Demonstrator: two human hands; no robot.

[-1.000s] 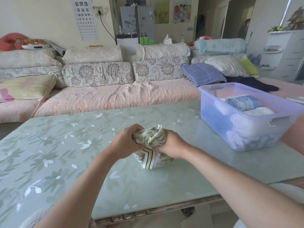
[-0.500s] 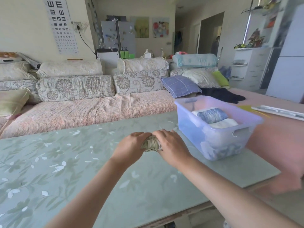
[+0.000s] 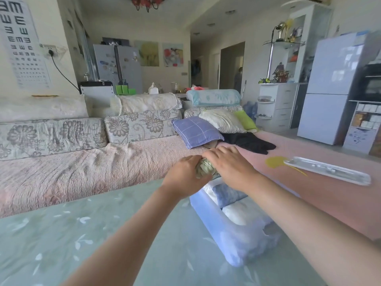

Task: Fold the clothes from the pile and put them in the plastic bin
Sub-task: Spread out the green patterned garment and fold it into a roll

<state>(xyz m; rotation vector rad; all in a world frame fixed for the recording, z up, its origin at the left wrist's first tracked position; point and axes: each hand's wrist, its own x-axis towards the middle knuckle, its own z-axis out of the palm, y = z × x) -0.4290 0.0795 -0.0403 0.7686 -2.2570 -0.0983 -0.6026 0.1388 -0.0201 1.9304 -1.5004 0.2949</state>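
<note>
A folded green patterned garment [image 3: 204,170] is held between both hands above the far end of the translucent blue plastic bin [image 3: 208,211]. My left hand [image 3: 185,178] grips its left side. My right hand [image 3: 228,166] lies over its top and right side, fingers curved round it. Most of the garment is hidden by the hands. Inside the bin lie a folded blue cloth [image 3: 228,196] and a white cloth [image 3: 241,213]. The bin stands on the green leaf-patterned table [image 3: 82,234].
Behind the table runs a pink-covered sofa [image 3: 82,162] with floral cushions, a purple pillow [image 3: 195,131] and a dark garment [image 3: 247,142]. A white tray [image 3: 329,170] lies on the pink surface to the right. A fridge [image 3: 329,87] and shelves stand at far right.
Both hands carried the folded garment up off the table and rightward to above the bin. The camera view swung right and up.
</note>
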